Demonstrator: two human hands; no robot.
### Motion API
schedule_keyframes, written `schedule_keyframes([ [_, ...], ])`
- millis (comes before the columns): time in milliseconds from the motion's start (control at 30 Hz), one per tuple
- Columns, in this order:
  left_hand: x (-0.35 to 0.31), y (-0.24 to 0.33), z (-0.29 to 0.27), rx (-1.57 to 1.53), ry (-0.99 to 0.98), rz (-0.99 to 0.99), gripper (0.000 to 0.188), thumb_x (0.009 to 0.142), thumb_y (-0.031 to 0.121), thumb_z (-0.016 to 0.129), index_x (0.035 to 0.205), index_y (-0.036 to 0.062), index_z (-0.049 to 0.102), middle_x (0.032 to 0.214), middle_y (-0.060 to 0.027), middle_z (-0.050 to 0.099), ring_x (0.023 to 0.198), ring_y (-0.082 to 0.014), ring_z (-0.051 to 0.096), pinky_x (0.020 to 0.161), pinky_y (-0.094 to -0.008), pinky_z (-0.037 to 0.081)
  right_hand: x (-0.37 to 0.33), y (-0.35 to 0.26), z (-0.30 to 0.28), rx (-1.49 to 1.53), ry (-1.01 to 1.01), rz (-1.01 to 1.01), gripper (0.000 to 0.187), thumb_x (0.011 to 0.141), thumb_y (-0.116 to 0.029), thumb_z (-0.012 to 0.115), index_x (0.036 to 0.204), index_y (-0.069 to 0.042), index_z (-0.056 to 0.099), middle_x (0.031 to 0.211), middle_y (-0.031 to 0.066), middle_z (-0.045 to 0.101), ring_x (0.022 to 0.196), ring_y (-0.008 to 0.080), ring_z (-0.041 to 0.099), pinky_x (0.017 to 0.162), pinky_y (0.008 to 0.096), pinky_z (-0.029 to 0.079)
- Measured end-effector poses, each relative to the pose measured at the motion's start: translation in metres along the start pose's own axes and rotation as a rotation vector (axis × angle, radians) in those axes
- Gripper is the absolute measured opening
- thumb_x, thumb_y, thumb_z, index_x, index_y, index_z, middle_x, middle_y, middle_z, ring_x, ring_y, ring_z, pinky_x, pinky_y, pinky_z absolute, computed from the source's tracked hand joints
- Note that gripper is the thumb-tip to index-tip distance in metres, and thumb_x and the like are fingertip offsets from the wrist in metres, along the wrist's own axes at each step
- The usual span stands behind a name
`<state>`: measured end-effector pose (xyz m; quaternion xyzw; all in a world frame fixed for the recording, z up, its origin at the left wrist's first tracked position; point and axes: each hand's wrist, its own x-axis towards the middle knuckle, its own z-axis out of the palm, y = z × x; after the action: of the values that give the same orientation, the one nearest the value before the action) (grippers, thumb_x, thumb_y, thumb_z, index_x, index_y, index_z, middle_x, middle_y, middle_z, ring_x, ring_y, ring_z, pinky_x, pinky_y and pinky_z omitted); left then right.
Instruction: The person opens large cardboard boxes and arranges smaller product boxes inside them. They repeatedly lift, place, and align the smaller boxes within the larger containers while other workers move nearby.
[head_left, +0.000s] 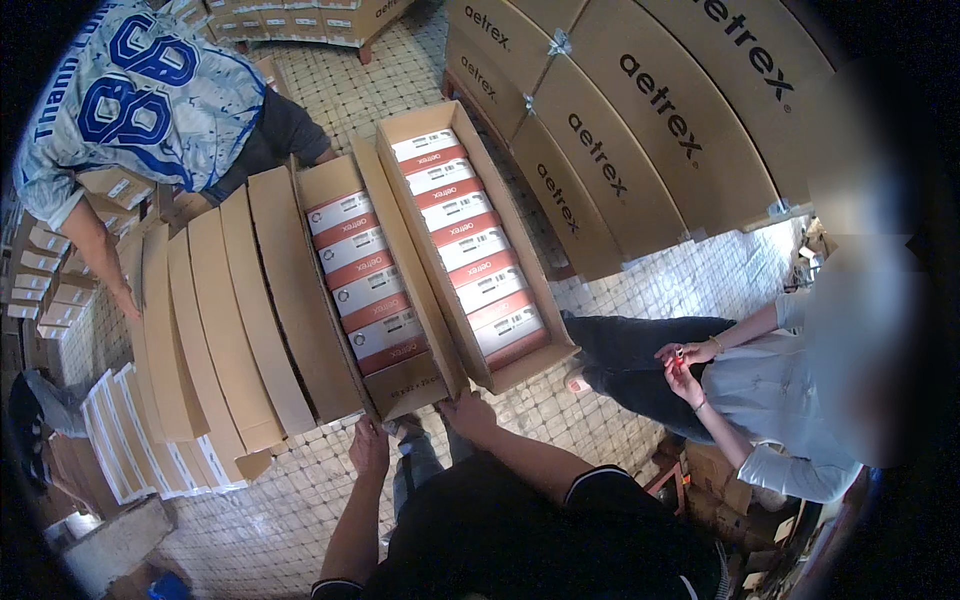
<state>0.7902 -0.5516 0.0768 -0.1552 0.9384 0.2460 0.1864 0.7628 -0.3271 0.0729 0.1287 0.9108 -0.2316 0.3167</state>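
An open brown cardboard carton (405, 385) stands in front of me with a row of red-and-white boxes (372, 290) inside. My left hand (369, 449) is closed on its near left corner. My right hand (469, 418) is closed at its near right corner, with some fingertips hidden by the cardboard. Just to the right, close against it, a second open carton (528, 235) holds a similar row of red-and-white boxes (475, 248). My right hand is slightly apart from this second carton.
Left of the held carton runs a row of cardboard cartons (232, 320) with raised flaps. A co-worker (165, 110) reaches toward its far end. Large taped cartons (610, 150) are stacked at the far right. Another person (760, 390) stands right, holding a small red object (680, 358).
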Motion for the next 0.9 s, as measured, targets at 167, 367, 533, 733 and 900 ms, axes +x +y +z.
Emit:
schedule_keyframes([
  [167,0.004,0.014,0.014,-0.011,0.032,-0.052,0.04,0.081,0.025,0.058,0.114,0.0057,0.044,0.103,-0.0199,0.061,0.087,-0.0378,0.062,0.073,-0.0487,0.049,0.027,0.007,0.008,-0.157,0.053,0.044,0.047,0.086,-0.037,0.055,0.112,0.002,0.05,0.094,0.0221,0.063,0.089,0.0357,0.065,0.077,0.0434,0.053],
  [367,0.015,0.009,-0.002,0.225,-0.209,-0.136,0.03,0.085,0.03,0.052,0.1,0.0047,0.057,0.098,-0.0185,0.064,0.093,-0.0361,0.062,0.081,-0.0481,0.048,0.033,0.011,0.014,-0.339,0.053,-0.057,0.034,0.088,-0.03,0.052,0.103,0.0,0.06,0.096,0.0189,0.066,0.09,0.0324,0.066,0.076,0.0423,0.054],
  [533,0.018,-0.003,-0.042,0.3,-0.252,0.013,0.039,0.089,0.037,0.044,0.103,0.0048,0.061,0.091,-0.021,0.066,0.09,-0.0362,0.064,0.079,-0.0471,0.049,0.017,-0.007,-0.026,-0.378,0.034,-0.189,0.028,0.088,-0.02,0.046,0.09,-0.002,0.068,0.089,0.0205,0.067,0.084,0.0352,0.067,0.072,0.046,0.054],
  [733,0.035,0.048,-0.152,0.261,0.12,0.204,0.037,0.089,0.037,0.045,0.096,0.0058,0.064,0.084,-0.0205,0.066,0.08,-0.0402,0.063,0.073,-0.0509,0.05,0.009,-0.072,-0.165,-0.549,0.077,-0.406,0.059,0.094,-0.049,0.032,0.084,-0.003,0.069,0.088,0.0189,0.067,0.085,0.0355,0.065,0.077,0.0456,0.051],
  [900,0.08,0.097,-0.246,0.2,0.364,0.317,0.036,0.092,0.034,0.043,0.091,0.0041,0.063,0.083,-0.0205,0.065,0.08,-0.0388,0.063,0.072,-0.0501,0.049,0.021,-0.15,-0.274,-0.681,0.101,-0.509,0.056,0.094,-0.048,0.033,0.096,-0.003,0.067,0.103,0.0166,0.066,0.099,0.0329,0.061,0.088,0.0429,0.048],
])
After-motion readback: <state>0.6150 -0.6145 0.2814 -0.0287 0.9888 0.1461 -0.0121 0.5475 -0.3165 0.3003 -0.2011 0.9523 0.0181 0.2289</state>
